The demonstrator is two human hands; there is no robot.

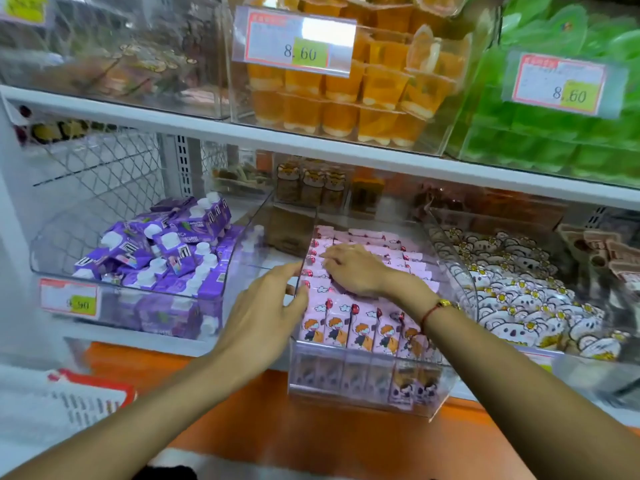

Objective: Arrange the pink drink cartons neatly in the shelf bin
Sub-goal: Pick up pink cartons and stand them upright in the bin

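Clear shelf bin (367,393) packed with pink cartons (360,327) (rows upright). Right hand (353,268) flat on them; left hand (266,306), fingers straight, at bin's wall.

Bright, even shop light falls from overhead, with barely a shadow. White glare washes the price tag (294,40) on the orange-cup bin. Everything left of that tag looks hazy and smeared, especially the clear bin wall. Below it the pink cartons (360,323) are fairly sharp. Shelf edges bow outward toward the frame borders.
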